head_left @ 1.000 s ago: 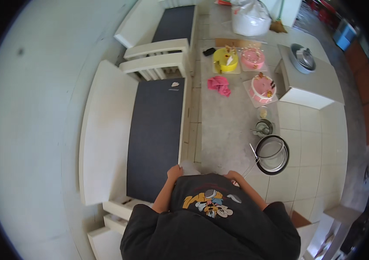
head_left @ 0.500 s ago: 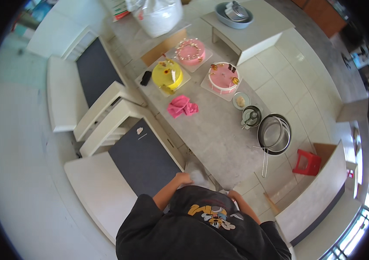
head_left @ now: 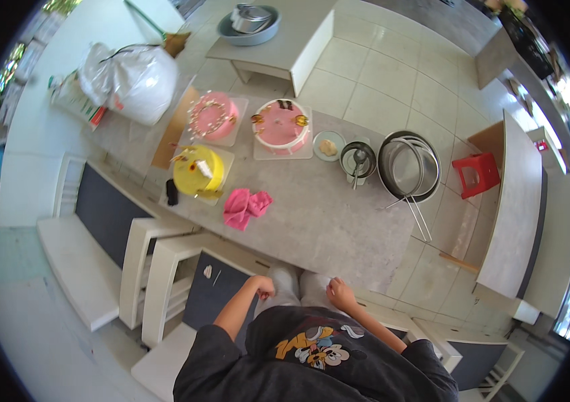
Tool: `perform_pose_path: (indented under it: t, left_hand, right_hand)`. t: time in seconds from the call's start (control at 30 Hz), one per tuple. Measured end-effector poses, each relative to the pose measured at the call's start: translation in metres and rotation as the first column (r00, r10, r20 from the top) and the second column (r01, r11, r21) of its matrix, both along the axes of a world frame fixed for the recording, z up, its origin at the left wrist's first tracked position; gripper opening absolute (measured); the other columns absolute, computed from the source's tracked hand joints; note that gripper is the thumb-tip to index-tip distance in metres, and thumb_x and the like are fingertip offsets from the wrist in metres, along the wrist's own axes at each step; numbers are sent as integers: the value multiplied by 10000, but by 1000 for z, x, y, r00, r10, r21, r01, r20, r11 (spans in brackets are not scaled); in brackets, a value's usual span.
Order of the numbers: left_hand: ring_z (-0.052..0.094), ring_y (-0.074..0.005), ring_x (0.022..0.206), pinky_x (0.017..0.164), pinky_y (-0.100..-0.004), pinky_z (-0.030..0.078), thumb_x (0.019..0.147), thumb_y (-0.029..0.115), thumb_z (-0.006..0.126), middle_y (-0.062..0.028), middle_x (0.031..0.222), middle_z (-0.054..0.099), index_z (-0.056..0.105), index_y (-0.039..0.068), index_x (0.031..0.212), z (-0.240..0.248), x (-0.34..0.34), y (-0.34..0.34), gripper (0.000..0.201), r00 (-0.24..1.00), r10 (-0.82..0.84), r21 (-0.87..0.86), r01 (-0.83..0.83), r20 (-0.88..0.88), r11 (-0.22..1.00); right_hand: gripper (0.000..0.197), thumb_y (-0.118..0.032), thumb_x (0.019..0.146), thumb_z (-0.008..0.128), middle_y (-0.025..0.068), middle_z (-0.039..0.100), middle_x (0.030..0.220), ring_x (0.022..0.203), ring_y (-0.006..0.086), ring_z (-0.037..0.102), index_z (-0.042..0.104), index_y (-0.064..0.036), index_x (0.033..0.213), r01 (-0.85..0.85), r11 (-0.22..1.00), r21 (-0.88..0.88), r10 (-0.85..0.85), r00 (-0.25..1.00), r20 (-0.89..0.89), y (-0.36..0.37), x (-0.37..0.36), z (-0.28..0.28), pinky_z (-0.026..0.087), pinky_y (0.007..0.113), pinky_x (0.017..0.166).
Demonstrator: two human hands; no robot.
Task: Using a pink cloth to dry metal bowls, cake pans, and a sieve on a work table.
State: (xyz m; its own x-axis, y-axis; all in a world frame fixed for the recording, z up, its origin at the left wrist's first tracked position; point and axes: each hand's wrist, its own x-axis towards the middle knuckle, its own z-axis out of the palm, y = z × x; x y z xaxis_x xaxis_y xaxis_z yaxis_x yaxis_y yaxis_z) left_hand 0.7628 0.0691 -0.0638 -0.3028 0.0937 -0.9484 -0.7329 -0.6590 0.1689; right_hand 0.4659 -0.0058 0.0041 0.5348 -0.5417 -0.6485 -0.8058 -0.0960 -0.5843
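Observation:
My left hand (head_left: 265, 287) is curled closed beside my left thigh, just short of the table's near edge. Over by my right thigh, my right hand (head_left: 340, 295) is also closed, and nothing shows in either one. Both hands are apart from everything on the grey table (head_left: 325, 221). Nearest to them on the tabletop lies a crumpled pink cloth (head_left: 246, 206). Behind it stand a yellow cake (head_left: 198, 171), a pink cake with a ring of beads (head_left: 212, 116) and a pink cake with white trim (head_left: 281, 125), each on a clear square board.
Along the right side are a small plate (head_left: 328, 145), a bowl with a spoon (head_left: 357, 163), and a large metal bowl (head_left: 392, 144) holding sieves. A white sack (head_left: 131, 80) stands far left. Chairs (head_left: 171, 268) line the near left; a red stool (head_left: 476, 174) is at right.
The view has swung, so the table and cakes now sit further left and turned. My hands have come forward from my sides to my thighs, and my legs now show.

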Motion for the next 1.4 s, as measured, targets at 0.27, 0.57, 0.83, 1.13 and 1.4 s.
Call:
perform_pose_path:
  t: [0.27, 0.57, 0.83, 1.13, 1.4]
  left_hand:
    - [634, -178, 761, 741, -290, 474, 820, 286, 540, -96, 822, 670, 650, -46, 829, -113, 80, -36, 349, 863, -182, 36, 225, -471, 974]
    - [652, -167, 692, 640, -290, 503, 749, 211, 598, -122, 773, 668, 668, -30, 784, -114, 30, -2, 254, 902, -432, -316, 406, -14, 858]
    - [592, -313, 697, 661, -424, 449, 777, 197, 553, -118, 668, 615, 587, -32, 694, -102, 13, 102, 246, 954, 153, -954, 225, 257, 199]
    - [542, -320, 792, 712, -417, 415, 836, 185, 486, -154, 796, 583, 559, 25, 801, -135, -10, 130, 179, 786, 477, -873, 482, 393, -75]
    - [581, -347, 552, 560, -433, 448, 864, 243, 436, -183, 595, 585, 604, 9, 600, -124, 7, 112, 391, 782, 470, -890, 456, 409, 15]
  right_hand:
    - [571, -318, 830, 492, 107, 281, 1396, 1300, 227, 252, 321, -111, 1334, -109, 667, -737, 240, 968, 74, -33, 10, -94, 181, 443, 1056]
    - [495, -224, 825, 522, 97, 397, 1324, 1239, 251, 352, 392, -118, 1291, 144, 679, -720, 111, 949, 294, -37, -12, -122, 241, 410, 1037]
    - [702, -450, 805, 518, 186, 597, 1015, 856, 282, 626, 266, -46, 1320, 866, 399, 300, -745, 115, 657, -194, -49, -90, 480, 387, 762]
    - [583, -463, 759, 502, 253, 577, 963, 830, 351, 619, 335, -159, 1227, 842, 112, 527, -834, -209, 511, -266, -69, -79, 492, 480, 717]
    - [517, -436, 795, 477, 261, 547, 1033, 888, 374, 593, 309, -144, 1188, 655, 492, 574, -720, -65, 691, -252, -78, -92, 485, 479, 752]
